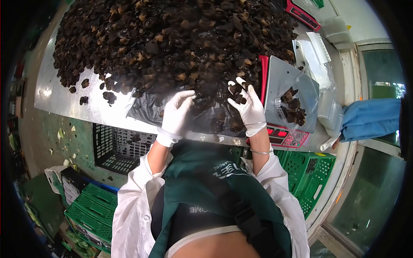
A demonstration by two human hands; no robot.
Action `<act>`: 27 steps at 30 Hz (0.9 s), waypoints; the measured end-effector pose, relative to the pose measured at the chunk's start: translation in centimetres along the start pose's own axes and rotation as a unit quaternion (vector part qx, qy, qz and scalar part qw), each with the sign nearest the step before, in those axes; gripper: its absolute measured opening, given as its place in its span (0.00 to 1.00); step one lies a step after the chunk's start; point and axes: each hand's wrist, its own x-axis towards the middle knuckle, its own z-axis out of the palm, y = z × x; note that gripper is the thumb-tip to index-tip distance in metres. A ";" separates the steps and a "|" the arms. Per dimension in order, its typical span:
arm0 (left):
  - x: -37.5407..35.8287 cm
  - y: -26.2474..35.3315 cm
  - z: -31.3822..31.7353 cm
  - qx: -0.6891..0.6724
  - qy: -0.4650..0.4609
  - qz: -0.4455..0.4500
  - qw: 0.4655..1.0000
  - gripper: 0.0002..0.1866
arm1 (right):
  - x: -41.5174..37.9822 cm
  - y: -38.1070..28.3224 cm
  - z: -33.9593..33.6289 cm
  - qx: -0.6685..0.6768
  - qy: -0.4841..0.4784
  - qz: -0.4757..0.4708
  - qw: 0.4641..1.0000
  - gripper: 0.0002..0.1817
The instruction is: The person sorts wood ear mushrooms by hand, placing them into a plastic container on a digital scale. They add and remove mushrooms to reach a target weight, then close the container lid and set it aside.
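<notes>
Head view: big pile of dark mushrooms (172, 43) at 12 o'clock on the metal table (51, 92), bulk of it unpacked. Clear tray (310, 92) on the scale (273, 79) at 2 o'clock has only a few pieces in it, so looks barely filled. Right hand (251, 112), gloved, half-open beside the scale, small mushroom pieces (236, 90) caught among the fingers. Left hand (174, 118), gloved, near pile's lower edge, fingers loosely bent, thumb slightly apart, no piece seen in it. Co-worker's blue sleeve (370, 118) at 3 o'clock.

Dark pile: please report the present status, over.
Right hand holding dark pieces. Left hand at near edge of pile, grip unclear. Scale close beside right hand.
</notes>
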 end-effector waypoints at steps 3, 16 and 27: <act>1.2 -1.2 -1.0 0.081 0.039 0.057 0.994 0.08 | 0.0 0.5 -1.0 -0.043 0.003 -0.037 0.998 0.21; 5.1 -2.9 2.7 0.548 -0.008 0.307 0.778 0.18 | -3.5 1.6 0.0 -0.300 -0.008 -0.017 0.954 0.06; 2.5 -1.7 -0.9 -0.251 -0.154 -0.182 0.938 0.07 | -5.3 6.3 -1.1 -0.764 -0.089 -0.237 0.594 0.20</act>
